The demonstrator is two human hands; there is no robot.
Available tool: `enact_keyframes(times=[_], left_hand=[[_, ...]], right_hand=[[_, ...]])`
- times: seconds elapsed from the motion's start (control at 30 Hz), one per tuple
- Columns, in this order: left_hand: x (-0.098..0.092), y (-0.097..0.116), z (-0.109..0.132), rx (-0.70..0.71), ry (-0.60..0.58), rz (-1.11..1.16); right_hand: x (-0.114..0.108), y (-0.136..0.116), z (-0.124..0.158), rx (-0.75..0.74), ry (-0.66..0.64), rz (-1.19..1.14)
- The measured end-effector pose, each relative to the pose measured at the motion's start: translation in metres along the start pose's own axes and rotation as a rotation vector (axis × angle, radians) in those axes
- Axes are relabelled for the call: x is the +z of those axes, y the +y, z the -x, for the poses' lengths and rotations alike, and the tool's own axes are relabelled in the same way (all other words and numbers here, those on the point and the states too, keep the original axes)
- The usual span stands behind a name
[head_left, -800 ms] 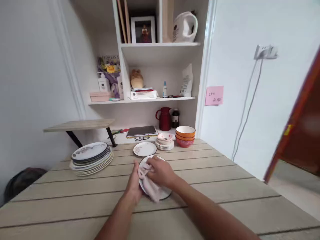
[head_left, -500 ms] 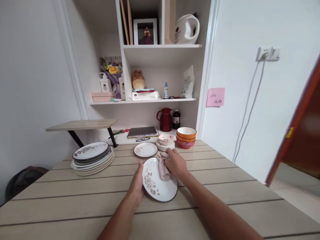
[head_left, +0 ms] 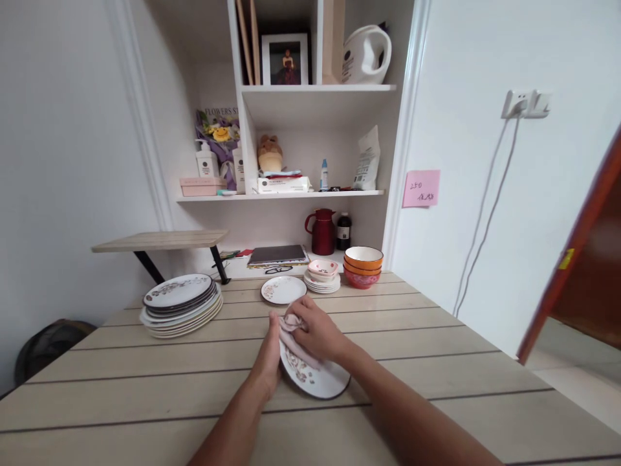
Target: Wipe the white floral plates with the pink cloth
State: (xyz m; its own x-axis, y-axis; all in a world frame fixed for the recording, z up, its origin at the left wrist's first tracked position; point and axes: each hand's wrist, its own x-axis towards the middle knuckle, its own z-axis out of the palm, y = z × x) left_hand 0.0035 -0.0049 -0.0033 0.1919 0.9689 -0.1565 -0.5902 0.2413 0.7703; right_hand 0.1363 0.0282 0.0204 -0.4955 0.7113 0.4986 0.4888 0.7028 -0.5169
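A white plate [head_left: 327, 380] with a dark rim and brown flower print is tilted between my hands, low over the table. My left hand [head_left: 268, 353] grips its left edge, thumb up along the rim and the other fingers hidden beneath. Bunched in my right hand [head_left: 317, 327] is a pale pink cloth [head_left: 295, 343], pressed on the upper left of the plate's face. The right hand covers the plate's far edge. Just beyond lies another flowered plate [head_left: 284, 290], flat on the table.
To the left stands a stack of plates [head_left: 179, 304] beside a small raised shelf [head_left: 160, 241]. Small dishes [head_left: 323, 278] and stacked bowls [head_left: 362, 266] sit at the back of the wooden table [head_left: 436, 369]. Behind them are a red jug [head_left: 323, 233] and a dark bottle [head_left: 343, 232].
My right hand has slid the cloth leftward across the plate, from its upper right to the left side near my left thumb. The left hand still holds the plate, which has shifted slightly.
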Motion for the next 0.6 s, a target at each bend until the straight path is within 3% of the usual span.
enact_keyframes(times=[0.2, 0.3, 0.37, 0.47, 0.6], left_hand=[[0.003, 0.002, 0.003, -0.022, -0.039, -0.083], [0.002, 0.002, 0.002, 0.015, -0.021, -0.136], [0.001, 0.002, 0.001, 0.034, -0.005, -0.167], [0.000, 0.001, 0.001, 0.067, 0.023, -0.195], [0.002, 0.001, 0.003, 0.100, 0.024, -0.193]], right_hand=[[-0.034, -0.002, 0.008, -0.182, -0.577, -0.224], [-0.052, 0.004, 0.008, -0.115, -0.791, -0.221], [-0.063, 0.012, 0.009, -0.018, -0.852, -0.149], [-0.071, 0.023, 0.012, 0.134, -0.756, 0.068], [-0.054, 0.028, 0.011, 0.317, -0.322, 0.399]])
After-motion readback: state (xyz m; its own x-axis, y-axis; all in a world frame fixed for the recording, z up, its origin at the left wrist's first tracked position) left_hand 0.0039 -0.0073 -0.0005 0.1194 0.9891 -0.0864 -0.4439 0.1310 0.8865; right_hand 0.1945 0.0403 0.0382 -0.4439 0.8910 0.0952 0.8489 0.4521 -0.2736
